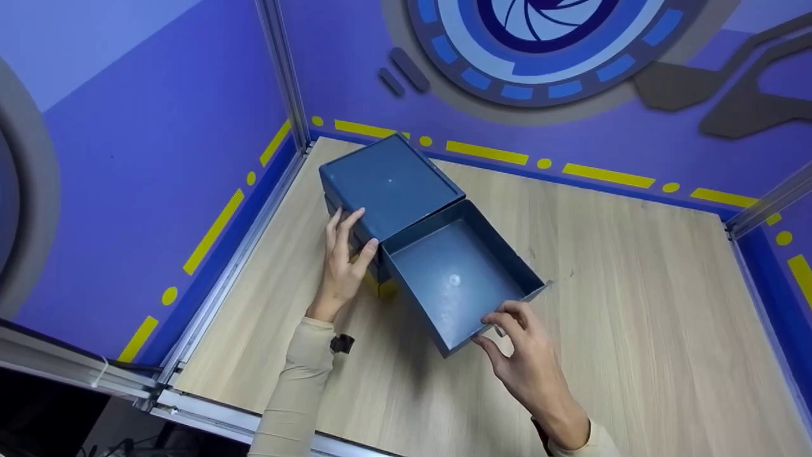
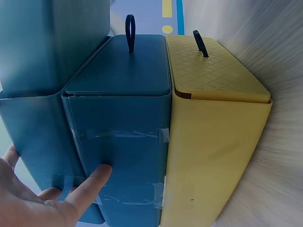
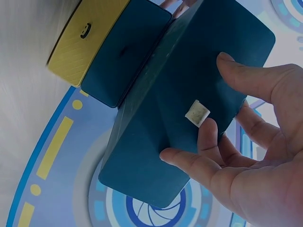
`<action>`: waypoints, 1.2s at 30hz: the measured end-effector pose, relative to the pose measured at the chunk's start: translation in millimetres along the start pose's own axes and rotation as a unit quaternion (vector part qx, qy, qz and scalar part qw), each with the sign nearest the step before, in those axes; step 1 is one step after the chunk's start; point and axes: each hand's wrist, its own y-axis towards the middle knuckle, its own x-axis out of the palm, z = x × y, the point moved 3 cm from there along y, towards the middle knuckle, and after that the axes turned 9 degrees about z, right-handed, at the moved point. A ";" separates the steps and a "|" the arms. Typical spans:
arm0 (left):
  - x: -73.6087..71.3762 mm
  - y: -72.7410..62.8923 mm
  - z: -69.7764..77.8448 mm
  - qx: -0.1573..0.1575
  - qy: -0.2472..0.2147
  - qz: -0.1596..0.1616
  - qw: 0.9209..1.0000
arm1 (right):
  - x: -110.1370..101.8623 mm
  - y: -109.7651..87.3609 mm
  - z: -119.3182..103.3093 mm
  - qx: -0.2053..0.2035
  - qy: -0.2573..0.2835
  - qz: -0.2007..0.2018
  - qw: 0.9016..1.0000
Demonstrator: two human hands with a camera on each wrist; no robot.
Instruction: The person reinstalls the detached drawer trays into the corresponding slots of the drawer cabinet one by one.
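A dark blue drawer (image 1: 453, 273) slants out of the top of a stacked drawer unit (image 1: 393, 181), its inner floor facing up. My right hand (image 1: 530, 355) pinches the drawer's front wall at the rim. In the right wrist view, fingertips lie against the front panel (image 3: 151, 142), beside a small whitish square piece (image 3: 197, 113). My left hand (image 1: 346, 270) steadies the unit, fingers spread over its side and top edge. The left wrist view shows that hand's fingertip on a lower blue drawer (image 2: 118, 142) with clear tape across its casing; below comes a yellow drawer (image 2: 218, 75).
The unit stands on a wood-grain table (image 1: 634, 317) near the left back corner. Purple printed walls (image 1: 190, 127) with yellow dashes border the table, with a metal frame post (image 1: 282, 70) in the corner. Black loop handles (image 2: 130, 33) stick out from the lower drawers.
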 end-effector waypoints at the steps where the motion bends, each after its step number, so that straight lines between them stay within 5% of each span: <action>1: -0.1 0.1 0.2 -0.001 0.000 0.000 1.000 | 0.9 0.1 -0.2 0.001 0.000 -0.001 1.000; 36: 0.2 0.3 1.0 0.013 0.008 0.000 1.000 | 29.8 8.4 11.1 -0.010 0.013 -0.001 1.000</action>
